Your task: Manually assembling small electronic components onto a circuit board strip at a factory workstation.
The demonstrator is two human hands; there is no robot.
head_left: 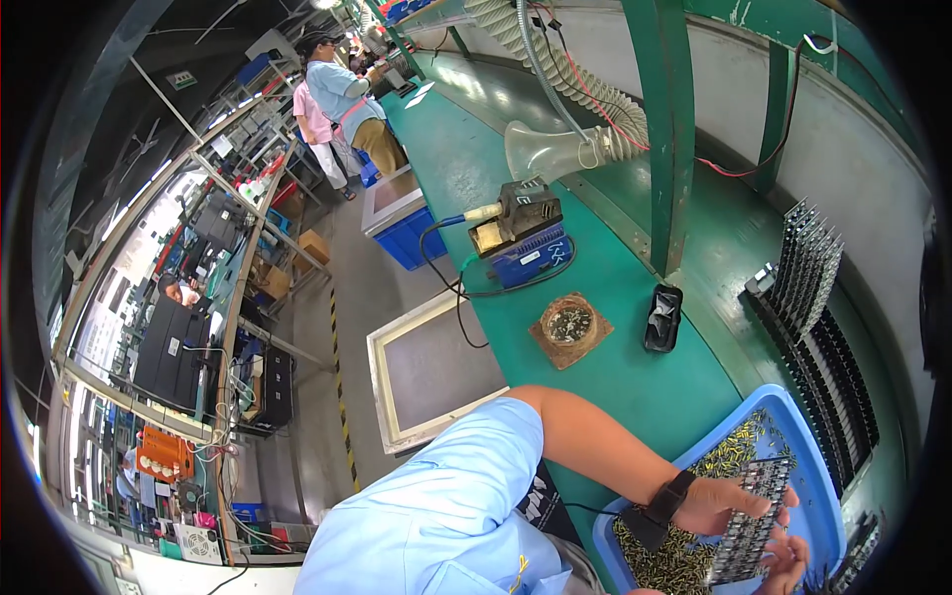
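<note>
My left hand (712, 504), with a black band on its wrist, grips a narrow circuit board (746, 526) crowded with small parts. Its thumb lies across the board's face and fingertips show at the far edge. Close against the lower right side of the board is my right hand (785, 563), its fingers curled; whatever they pinch is too small to make out. Both hands are over a blue plastic tray (836, 501), which holds a loose heap of small yellowish and dark cylindrical components (666, 558).
Circuit boards (808, 263) stand in a black rack (828, 377) right of the tray. On the green bench (635, 412) are a small black box (662, 319), a round dish (570, 325) and a blue soldering station (531, 253). A green post (656, 139) rises behind. Two people stand farther off.
</note>
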